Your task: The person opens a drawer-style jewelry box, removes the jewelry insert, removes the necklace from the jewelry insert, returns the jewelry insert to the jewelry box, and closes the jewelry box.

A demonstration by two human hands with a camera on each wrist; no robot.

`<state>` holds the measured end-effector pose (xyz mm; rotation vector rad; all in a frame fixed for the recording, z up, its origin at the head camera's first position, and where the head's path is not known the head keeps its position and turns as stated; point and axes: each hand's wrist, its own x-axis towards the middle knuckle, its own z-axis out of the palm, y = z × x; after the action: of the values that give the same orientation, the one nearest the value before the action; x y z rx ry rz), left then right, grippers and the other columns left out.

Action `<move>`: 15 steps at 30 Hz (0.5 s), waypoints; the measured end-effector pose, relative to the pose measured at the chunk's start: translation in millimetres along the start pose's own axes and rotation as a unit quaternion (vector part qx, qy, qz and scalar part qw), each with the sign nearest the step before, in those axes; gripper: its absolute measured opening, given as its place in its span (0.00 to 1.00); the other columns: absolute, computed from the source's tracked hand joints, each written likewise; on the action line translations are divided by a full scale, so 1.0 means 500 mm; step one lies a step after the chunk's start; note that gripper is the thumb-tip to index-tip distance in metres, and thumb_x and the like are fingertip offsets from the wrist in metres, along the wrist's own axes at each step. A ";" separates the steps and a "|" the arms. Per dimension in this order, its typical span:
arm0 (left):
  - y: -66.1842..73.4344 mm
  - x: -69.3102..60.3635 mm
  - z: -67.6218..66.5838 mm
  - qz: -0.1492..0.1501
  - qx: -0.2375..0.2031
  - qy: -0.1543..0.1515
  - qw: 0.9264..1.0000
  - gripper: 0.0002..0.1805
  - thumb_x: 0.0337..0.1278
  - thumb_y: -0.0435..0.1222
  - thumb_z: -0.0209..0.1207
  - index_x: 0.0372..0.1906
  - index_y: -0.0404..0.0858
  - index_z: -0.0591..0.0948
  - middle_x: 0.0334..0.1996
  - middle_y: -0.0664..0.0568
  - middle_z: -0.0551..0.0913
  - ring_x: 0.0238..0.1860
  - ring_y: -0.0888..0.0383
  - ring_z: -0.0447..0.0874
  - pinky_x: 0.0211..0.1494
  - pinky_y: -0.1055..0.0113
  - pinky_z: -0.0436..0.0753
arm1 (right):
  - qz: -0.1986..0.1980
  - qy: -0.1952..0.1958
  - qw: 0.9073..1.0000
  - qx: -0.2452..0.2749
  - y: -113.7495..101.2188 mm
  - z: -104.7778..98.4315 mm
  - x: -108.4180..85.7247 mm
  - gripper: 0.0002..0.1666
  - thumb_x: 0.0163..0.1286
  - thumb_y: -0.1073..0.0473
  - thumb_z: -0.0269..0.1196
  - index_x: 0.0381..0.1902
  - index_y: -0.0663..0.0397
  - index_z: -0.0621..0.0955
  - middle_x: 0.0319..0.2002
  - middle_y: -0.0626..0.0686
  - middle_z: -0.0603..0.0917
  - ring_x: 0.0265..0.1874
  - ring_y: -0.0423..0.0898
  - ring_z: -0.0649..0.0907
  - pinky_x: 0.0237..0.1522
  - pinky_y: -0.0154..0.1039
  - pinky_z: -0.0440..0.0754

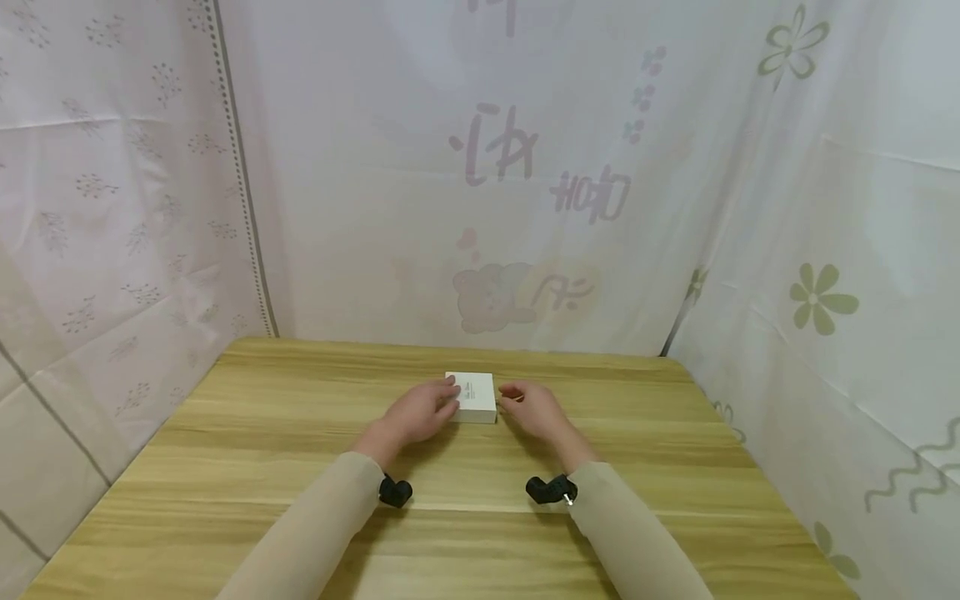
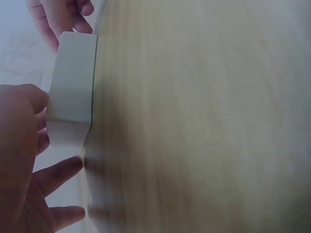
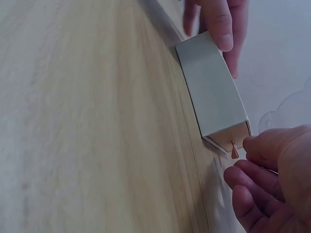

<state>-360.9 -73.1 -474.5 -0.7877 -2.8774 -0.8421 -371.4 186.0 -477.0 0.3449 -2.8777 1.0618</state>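
A small white box (image 1: 477, 398) with dark print on its lid lies on the wooden table. Over its left end, the left hand (image 1: 423, 410) rests its thumb and some fingers on the box, the others spread. At the opposite end the right hand (image 1: 532, 410) hovers with loosely bent fingers, nothing held between them. The right wrist view shows a brown inner part and a small orange-brown ribbon tab (image 3: 235, 150) at that end of the box (image 3: 211, 87); the right thumb is close beside it, contact unclear.
The wooden table (image 1: 465, 542) reaches back to a pale printed curtain (image 1: 375, 208). More patterned curtain hangs along the left and right sides. Each sleeve has a black device at the wrist.
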 end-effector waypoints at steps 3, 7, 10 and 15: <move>-0.006 -0.001 0.004 -0.004 -0.017 0.004 1.000 0.25 0.86 0.43 0.56 0.77 0.37 0.79 0.83 0.43 0.72 0.82 0.41 0.71 0.85 0.45 0.72 | 0.009 0.005 1.000 0.006 0.002 0.006 0.008 0.16 0.81 0.56 0.67 0.59 0.56 0.90 0.54 0.55 0.94 0.54 0.54 0.90 0.62 0.56 0.88; -0.012 0.001 0.011 -0.010 -0.024 0.003 1.000 0.26 0.87 0.44 0.55 0.78 0.39 0.78 0.84 0.46 0.70 0.84 0.42 0.69 0.86 0.46 0.71 | 0.015 0.006 1.000 0.005 0.006 0.016 0.015 0.12 0.81 0.56 0.68 0.55 0.52 0.92 0.52 0.52 0.94 0.56 0.53 0.90 0.64 0.55 0.87; -0.013 0.002 0.012 -0.016 -0.026 0.000 1.000 0.26 0.87 0.45 0.55 0.79 0.40 0.77 0.84 0.47 0.69 0.84 0.43 0.68 0.87 0.47 0.70 | 0.017 0.005 1.000 0.006 0.006 0.020 0.018 0.11 0.81 0.57 0.68 0.53 0.52 0.93 0.51 0.52 0.95 0.57 0.54 0.90 0.65 0.56 0.87; -0.008 0.000 0.007 -0.016 -0.029 0.003 0.999 0.26 0.86 0.43 0.56 0.78 0.38 0.78 0.84 0.45 0.70 0.83 0.41 0.70 0.86 0.45 0.71 | 0.032 0.015 0.999 0.014 0.001 0.021 0.019 0.09 0.81 0.58 0.68 0.51 0.52 0.92 0.48 0.51 0.95 0.53 0.53 0.90 0.62 0.55 0.87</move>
<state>-362.7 -74.0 -479.4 -0.7463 -2.8793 -0.9345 -380.3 177.8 -484.4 0.2386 -2.8681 1.1076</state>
